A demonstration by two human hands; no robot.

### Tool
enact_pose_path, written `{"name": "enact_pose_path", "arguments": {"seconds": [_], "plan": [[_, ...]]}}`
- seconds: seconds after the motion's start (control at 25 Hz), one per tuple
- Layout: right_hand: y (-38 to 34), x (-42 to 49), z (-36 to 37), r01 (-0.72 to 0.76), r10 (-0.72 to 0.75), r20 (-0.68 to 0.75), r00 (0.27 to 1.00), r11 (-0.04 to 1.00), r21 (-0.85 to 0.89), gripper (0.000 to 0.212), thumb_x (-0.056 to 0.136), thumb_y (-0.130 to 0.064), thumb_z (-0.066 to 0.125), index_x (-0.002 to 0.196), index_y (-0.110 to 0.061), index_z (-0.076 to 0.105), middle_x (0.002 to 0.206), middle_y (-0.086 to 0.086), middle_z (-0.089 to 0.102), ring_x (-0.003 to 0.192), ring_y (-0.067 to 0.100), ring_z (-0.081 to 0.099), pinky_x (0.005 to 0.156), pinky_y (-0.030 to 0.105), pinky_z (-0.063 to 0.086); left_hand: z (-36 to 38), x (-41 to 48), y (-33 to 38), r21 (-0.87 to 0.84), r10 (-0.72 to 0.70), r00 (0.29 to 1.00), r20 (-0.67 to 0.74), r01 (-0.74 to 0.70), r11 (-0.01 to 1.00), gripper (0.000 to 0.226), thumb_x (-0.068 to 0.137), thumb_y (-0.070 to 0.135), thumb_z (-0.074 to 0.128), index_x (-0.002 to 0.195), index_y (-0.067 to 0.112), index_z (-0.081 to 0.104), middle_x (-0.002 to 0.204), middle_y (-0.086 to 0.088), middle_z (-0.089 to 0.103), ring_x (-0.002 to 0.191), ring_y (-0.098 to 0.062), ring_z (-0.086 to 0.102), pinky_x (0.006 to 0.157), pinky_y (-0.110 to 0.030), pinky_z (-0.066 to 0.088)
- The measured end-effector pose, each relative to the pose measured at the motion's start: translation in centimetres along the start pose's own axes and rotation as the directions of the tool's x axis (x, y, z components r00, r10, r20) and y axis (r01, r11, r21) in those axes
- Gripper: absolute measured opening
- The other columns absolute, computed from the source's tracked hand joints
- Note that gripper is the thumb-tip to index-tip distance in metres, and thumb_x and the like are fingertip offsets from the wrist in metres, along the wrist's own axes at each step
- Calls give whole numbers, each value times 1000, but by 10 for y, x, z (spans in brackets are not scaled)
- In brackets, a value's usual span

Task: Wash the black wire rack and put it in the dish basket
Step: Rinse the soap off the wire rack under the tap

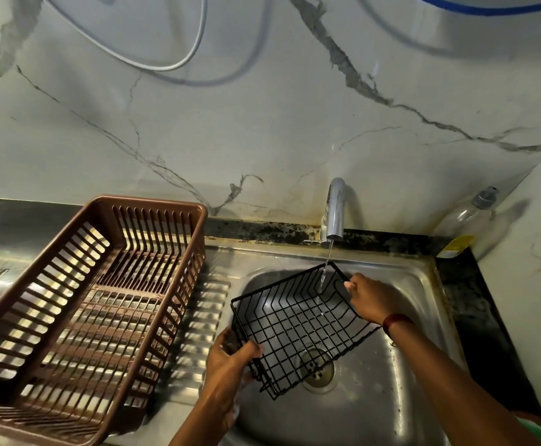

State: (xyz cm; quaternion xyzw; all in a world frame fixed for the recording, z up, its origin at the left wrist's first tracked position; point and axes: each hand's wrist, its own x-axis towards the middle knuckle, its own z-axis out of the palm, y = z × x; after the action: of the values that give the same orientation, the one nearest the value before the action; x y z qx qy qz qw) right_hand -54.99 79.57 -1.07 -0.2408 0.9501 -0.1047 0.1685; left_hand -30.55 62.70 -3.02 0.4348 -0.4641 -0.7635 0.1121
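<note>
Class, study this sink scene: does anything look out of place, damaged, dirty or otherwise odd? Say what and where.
Dark, mould-like staining runs along the ledge behind the sink, by the tap. The marble-pattern wall's dark veins resemble cracks. Otherwise nothing is odd: both hands hold the black wire rack tilted under the stream, and the brown dish basket sits empty.
</note>
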Motion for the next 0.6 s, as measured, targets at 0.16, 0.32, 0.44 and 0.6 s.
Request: {"name": "enact_pose_path", "arguments": {"seconds": [0.16,0.32,0.44,0.6], "plan": [[-1,2,2,41,-49,41,998,983,179,19,104,-27,34,112,-16,47,68,-8,55,54,-1,53,41,14,30,0,-13,-3,-1,5,1000,-24,-5,1000,118,35,54,95,139,22,49,128,-15,65,118,-36,63,99,-63,49],[10,6,-6,106,-116,19,993,954,281,26,103,-26,38,128,-26,48,101,-3,72,56,-4,60,49,9,39,-16,-14,23,-9,-18,1000,7,18,1000,79,74,65,58,128,7,54,108,-18,66,96,-33,65,88,-52,52],[10,11,-17,207,-215,16,977,956,211,28,102,-28,42,129,-30,51,82,-19,63,58,-7,57,53,9,40,-12,6,54,132,-58,990,128,41,990,74,76,63,65,126,9,55,121,-27,65,107,-43,65,86,-51,56],[-6,16,-32,354,-352,-39,935,931,86,25,101,-34,43,119,-27,58,83,-3,69,64,10,62,63,28,51,26,24,68,381,-269,889,371,118,917,80,73,62,73,133,13,53,125,-20,68,115,-36,64,86,-41,54]]}}
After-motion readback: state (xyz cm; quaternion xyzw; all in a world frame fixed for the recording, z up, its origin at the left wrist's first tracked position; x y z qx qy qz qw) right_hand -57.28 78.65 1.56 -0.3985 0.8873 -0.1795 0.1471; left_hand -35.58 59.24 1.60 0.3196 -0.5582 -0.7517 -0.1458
